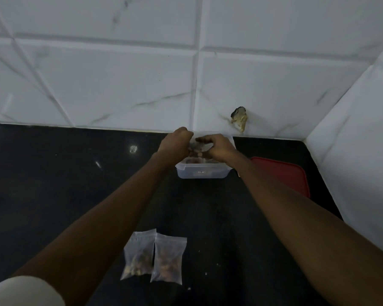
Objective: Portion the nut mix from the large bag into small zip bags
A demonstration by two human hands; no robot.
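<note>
Both my hands reach out over a clear plastic container (202, 172) of nut mix near the back wall. My left hand (177, 143) and my right hand (217, 145) meet above it and pinch a small clear zip bag (196, 146) with dark nuts between them; the bag is mostly hidden by the fingers. Two filled small zip bags lie side by side on the black counter near me, one on the left (138, 255) and one on the right (168, 259).
A red lid (283, 176) lies flat to the right of the container. The black counter (75, 173) meets white marble-look tiled walls at the back and right, forming a corner. A chipped hole (239, 120) marks the back wall.
</note>
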